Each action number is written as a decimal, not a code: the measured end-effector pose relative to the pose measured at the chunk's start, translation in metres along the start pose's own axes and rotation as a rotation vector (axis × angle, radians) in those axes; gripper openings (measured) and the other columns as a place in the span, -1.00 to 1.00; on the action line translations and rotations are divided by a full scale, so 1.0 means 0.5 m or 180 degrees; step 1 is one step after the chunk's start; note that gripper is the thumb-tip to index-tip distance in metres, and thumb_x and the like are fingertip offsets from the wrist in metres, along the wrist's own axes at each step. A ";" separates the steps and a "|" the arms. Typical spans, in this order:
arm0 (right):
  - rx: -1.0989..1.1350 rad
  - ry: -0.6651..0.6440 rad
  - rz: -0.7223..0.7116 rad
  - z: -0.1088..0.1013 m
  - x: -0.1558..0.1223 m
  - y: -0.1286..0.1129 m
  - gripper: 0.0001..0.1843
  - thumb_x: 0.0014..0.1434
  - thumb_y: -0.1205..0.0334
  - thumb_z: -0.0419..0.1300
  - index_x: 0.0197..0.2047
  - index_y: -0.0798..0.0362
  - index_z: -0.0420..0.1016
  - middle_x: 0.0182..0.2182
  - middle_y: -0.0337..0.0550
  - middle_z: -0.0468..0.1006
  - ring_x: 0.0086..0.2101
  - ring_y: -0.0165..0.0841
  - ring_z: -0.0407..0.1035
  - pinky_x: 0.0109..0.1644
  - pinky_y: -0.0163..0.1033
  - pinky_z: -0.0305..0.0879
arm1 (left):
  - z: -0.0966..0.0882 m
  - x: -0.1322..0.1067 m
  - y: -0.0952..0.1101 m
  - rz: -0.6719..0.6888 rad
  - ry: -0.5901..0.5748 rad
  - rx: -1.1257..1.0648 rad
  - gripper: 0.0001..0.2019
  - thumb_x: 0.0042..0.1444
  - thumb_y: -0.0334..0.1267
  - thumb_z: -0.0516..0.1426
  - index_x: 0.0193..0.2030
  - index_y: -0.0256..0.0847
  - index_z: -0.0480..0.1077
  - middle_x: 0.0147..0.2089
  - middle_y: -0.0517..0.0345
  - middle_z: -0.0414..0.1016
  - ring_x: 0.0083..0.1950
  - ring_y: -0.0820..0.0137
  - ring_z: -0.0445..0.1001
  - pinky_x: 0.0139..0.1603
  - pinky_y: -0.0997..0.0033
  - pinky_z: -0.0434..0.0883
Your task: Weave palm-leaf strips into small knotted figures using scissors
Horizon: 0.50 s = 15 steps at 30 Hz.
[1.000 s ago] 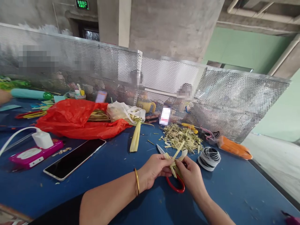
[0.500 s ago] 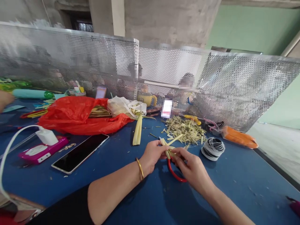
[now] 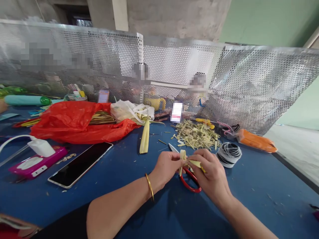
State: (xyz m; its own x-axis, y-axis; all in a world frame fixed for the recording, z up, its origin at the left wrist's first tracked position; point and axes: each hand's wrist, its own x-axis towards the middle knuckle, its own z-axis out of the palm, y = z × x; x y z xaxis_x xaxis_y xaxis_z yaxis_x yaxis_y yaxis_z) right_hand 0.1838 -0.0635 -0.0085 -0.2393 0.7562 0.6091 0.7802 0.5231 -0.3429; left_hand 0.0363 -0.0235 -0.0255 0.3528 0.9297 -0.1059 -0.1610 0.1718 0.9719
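Pale yellow-green strips of dried leaf or husk (image 3: 182, 154) are pinched between my two hands, one of them bent into a small loop. My left hand (image 3: 169, 168), with a gold bangle at the wrist, grips the loop between thumb and fingers. My right hand (image 3: 210, 172) is closed on another part of the strip, just to the right. Beneath the hands lie red-handled scissors (image 3: 190, 184) on the blue table, blades pointing up and left. Behind them is a heap of cut strip scraps (image 3: 198, 134). A longer pale strip (image 3: 145, 137) lies further left.
A spool of grey-white cord (image 3: 229, 155) and an orange packet (image 3: 258, 140) lie to the right. On the left are a black-screened phone (image 3: 81, 164), a magenta power strip (image 3: 37, 163) and a red plastic bag (image 3: 64, 121). A perforated metal partition (image 3: 171, 63) runs behind, with people beyond it.
The strip between my hands is now bent into an upright loop. My right hand has shifted slightly up and right, its fingers turned over. More of the scissor blades shows.
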 end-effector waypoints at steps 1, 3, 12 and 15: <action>-0.0039 0.0021 0.0078 0.002 0.000 0.004 -0.79 0.25 0.23 0.04 -0.33 0.03 0.48 -0.33 -0.10 0.51 -0.31 -0.31 0.38 -0.24 -0.25 0.23 | 0.001 -0.001 -0.001 0.0025 -0.0070 0.0056 -0.90 -0.05 -0.41 0.17 -0.51 -0.30 0.50 -0.56 0.20 0.46 -0.55 0.50 0.35 -0.48 0.53 0.29; -0.0055 -0.0100 0.0421 0.008 0.001 0.012 -0.75 0.27 0.21 -0.01 -0.39 0.03 0.39 -0.41 -0.16 0.48 -0.39 -0.36 0.35 -0.33 -0.30 0.19 | 0.001 -0.003 -0.001 0.0041 -0.0153 0.0171 -0.88 -0.03 -0.39 0.15 -0.51 -0.30 0.51 -0.55 0.19 0.46 -0.53 0.48 0.36 -0.46 0.52 0.30; -0.0169 -0.0360 0.1388 0.027 -0.003 0.032 -0.70 0.20 0.07 0.01 -0.52 -0.01 0.17 -0.67 -0.34 0.28 -0.62 -0.45 0.08 -0.54 -0.34 -0.09 | 0.002 -0.005 -0.009 0.0033 -0.0451 0.0190 -0.81 -0.03 -0.22 0.24 -0.34 -0.33 0.51 -0.39 0.12 0.53 -0.42 0.47 0.40 -0.34 0.50 0.34; 0.0336 -0.0233 0.1610 0.038 -0.004 0.036 -0.69 0.18 0.06 0.02 -0.53 0.01 0.21 -0.65 -0.32 0.31 -0.58 -0.44 0.13 -0.52 -0.35 -0.02 | 0.008 -0.007 -0.018 0.0046 -0.0288 -0.0015 -0.74 -0.14 -0.28 0.32 -0.28 -0.32 0.49 -0.37 0.13 0.53 -0.36 0.44 0.45 -0.27 0.47 0.40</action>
State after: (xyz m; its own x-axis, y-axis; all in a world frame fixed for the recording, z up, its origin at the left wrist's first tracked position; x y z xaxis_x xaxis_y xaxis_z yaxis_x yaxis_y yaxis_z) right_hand 0.1873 -0.0482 -0.0293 0.1099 0.9481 0.2983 0.7470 0.1192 -0.6540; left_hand 0.0401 -0.0294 -0.0330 0.4324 0.8988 -0.0722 -0.1710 0.1603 0.9721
